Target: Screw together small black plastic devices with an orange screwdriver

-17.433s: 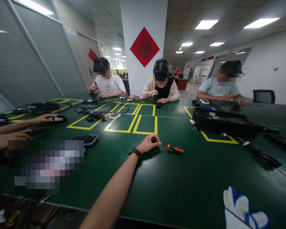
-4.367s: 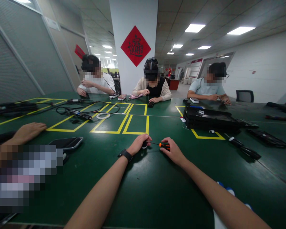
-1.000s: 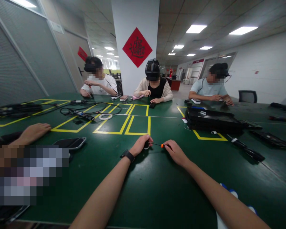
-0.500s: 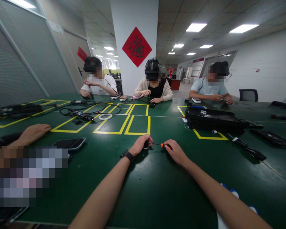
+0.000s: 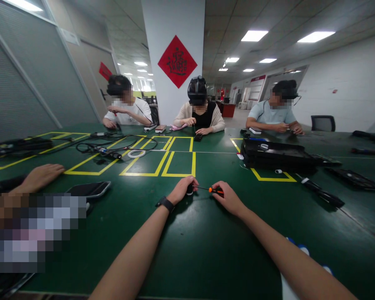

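Note:
My right hand [image 5: 226, 196] is closed around the black and orange handle of a screwdriver [image 5: 210, 190]. Its thin metal shaft points left, toward my left hand [image 5: 185, 188]. Between the fingers of that hand is a small black object with a pale lower edge [image 5: 190, 190], mostly covered, so its kind does not show. The screwdriver's tip meets or lies close beside this object; contact cannot be made out. Both hands are low over the green table [image 5: 187, 246]. A dark band circles my left wrist.
At left lie a phone [image 5: 90, 189] and a neighbour's hand [image 5: 45, 174]. Cables [image 5: 112, 152] and a white ring [image 5: 136, 154] rest beyond, among yellow tape outlines. Black trays [image 5: 275, 154] and a black tool [image 5: 323, 193] are at right. Three people sit opposite.
The view has shifted slightly. My right hand's fingers have loosened or shifted a little on the screwdriver, showing more of its handle. My left hand keeps its hold.

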Demonstrator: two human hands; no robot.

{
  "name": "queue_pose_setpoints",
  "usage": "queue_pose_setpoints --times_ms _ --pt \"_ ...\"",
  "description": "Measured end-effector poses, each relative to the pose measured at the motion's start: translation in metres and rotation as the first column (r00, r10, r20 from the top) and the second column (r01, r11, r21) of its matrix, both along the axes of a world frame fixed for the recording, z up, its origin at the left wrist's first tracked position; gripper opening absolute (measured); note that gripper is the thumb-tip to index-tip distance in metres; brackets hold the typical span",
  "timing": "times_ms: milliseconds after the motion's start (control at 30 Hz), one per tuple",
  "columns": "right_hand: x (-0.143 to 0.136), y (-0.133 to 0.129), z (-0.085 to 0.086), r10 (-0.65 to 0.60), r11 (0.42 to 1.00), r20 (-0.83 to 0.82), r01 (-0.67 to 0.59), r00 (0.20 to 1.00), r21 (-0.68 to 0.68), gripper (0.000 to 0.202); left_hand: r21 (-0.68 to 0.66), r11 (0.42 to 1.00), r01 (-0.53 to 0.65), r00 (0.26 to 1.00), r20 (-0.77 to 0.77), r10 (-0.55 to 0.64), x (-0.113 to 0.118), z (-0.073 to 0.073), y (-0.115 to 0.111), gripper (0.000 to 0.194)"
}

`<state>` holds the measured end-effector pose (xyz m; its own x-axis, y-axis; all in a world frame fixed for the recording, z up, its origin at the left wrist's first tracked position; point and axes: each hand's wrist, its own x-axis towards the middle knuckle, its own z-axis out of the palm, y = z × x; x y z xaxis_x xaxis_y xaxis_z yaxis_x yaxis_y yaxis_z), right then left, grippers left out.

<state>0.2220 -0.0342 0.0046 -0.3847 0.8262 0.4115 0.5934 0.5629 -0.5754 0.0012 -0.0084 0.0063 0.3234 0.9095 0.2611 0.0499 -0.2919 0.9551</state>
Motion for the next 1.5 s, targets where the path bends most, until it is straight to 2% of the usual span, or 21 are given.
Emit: queue_pose_setpoints --times_ms 100,333,467,567,700,833,967,1067,1133,1267,1367,1500 --pt "0.000 -0.002 0.001 -0.005 1.000 -0.004 0.005 1.000 -0.009 0.023 0.003 1.000 -0.008 1.000 -0.011 0.008 -0.001 -0.001 0.001 0.042" --pt "0.000 0.000 0.001 0.006 1.000 0.002 -0.006 1.000 -0.006 0.013 -0.006 1.000 0.004 1.000 -0.004 -0.004 0.000 0.004 -0.003 0.042" --pt "0.000 -0.003 0.003 0.000 1.000 0.008 0.000 1.000 -0.013 0.026 -0.034 0.999 0.001 1.000 0.014 0.000 0.001 0.005 -0.004 0.043" --pt "-0.001 -0.004 0.004 -0.003 1.000 0.019 0.004 1.000 -0.018 0.019 -0.041 0.999 -0.008 1.000 0.021 0.009 0.001 0.005 -0.003 0.042" --pt "-0.002 -0.002 0.003 0.017 1.000 0.041 -0.017 0.999 -0.005 0.018 -0.033 0.999 0.016 0.999 0.033 -0.015 0.001 0.003 -0.002 0.042" --pt "-0.002 -0.004 0.003 -0.017 1.000 0.008 0.017 1.000 -0.008 0.014 -0.037 0.999 0.014 0.999 0.040 -0.013 0.001 0.003 -0.001 0.041" --pt "-0.001 -0.008 0.010 -0.006 0.999 -0.076 0.009 0.997 0.032 0.014 -0.051 0.999 -0.009 0.999 0.039 0.011 0.000 0.003 -0.001 0.040" --pt "-0.005 -0.013 0.016 0.032 0.996 -0.220 -0.012 0.975 0.090 0.013 -0.054 0.998 -0.028 0.998 0.048 0.030 -0.002 0.003 0.001 0.039" --pt "-0.010 -0.018 0.019 0.032 0.998 -0.341 -0.011 0.939 0.061 0.016 -0.082 0.997 -0.007 0.998 0.067 0.013 -0.002 0.001 0.003 0.038" --pt "-0.018 -0.024 0.027 0.026 0.999 -0.507 -0.037 0.862 -0.013 0.020 -0.179 0.979 0.101 0.964 0.262 -0.052 0.003 -0.003 0.004 0.035" --pt "-0.019 -0.026 0.031 0.068 0.996 -0.532 -0.087 0.844 -0.010 0.014 -0.236 0.962 0.137 0.935 0.351 -0.047 0.011 -0.005 0.002 0.033" --pt "-0.020 -0.031 0.031 0.039 0.998 -0.492 -0.062 0.870 -0.029 0.016 -0.275 0.953 0.130 0.956 0.289 -0.048 0.016 -0.006 0.000 0.034"
